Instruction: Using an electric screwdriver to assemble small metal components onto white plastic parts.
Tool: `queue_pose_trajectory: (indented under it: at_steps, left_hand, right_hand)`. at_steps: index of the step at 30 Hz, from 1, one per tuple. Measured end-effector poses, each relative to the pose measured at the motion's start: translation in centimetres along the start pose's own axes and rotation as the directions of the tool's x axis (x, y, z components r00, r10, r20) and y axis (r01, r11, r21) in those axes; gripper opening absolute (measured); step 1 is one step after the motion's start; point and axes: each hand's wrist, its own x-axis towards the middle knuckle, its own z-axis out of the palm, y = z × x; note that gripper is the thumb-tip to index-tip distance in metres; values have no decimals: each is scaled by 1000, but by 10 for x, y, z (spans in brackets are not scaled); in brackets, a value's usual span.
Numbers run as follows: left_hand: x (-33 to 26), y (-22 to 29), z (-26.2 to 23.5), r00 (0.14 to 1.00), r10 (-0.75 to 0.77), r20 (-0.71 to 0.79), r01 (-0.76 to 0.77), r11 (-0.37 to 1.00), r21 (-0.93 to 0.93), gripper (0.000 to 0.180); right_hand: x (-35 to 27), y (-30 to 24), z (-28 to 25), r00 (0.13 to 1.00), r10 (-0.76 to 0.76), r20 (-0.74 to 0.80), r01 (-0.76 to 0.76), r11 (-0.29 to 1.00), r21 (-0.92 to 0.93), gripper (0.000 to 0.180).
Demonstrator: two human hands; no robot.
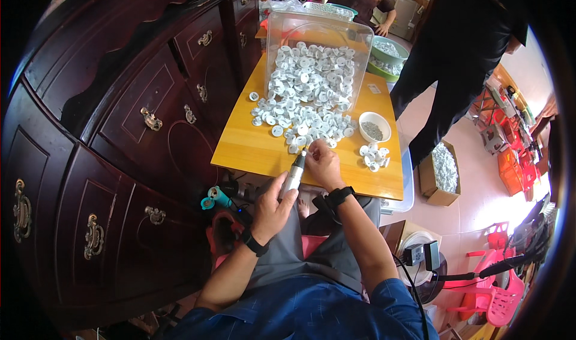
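At the near edge of the yellow wooden worktop [252,151], the left hand [271,211] wraps its grip around a slim metal electric screwdriver [293,175] whose tip meets a small white plastic disc [306,142] pinched by the right hand [324,163], so driving seems underway and steady alignment matters.

glossy wooden table [252,151], white plastic caps [312,82]

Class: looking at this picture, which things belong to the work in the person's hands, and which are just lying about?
In use: electric screwdriver in left hand; white round parts under right hand; small bowl of screws; clear tub.

Lying about: teal tool; cardboard box; pink chairs; dark cabinet.
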Motion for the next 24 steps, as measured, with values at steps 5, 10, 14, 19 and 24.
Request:
queue_pose_trajectory:
  at_steps: [5,10,14,19,24]
  left_hand:
    - [-2,2,-1,995,-25,93,21,999,47,49]
    - [-6,2,2,982,-61,178,45,995,91,48]
    - [-5,9,2,978,-62,201,64,998,0,47]
    - [-5,13,0,974,-94,204,91,996,23,46]
    - [-4,11,0,970,-107,216,102,994,31,46]
  right_hand:
    - [-7,15,-21,968,210,134,-250,819,516,20]
    - [-13,17,-28,940,290,181,-337,699,631,21]
    - [-15,18,-30,946,275,173,-320,701,637,19]
    - [-16,19,-28,944,280,172,-325,709,627,17]
    - [-17,17,-28,949,285,132,-307,749,588,18]
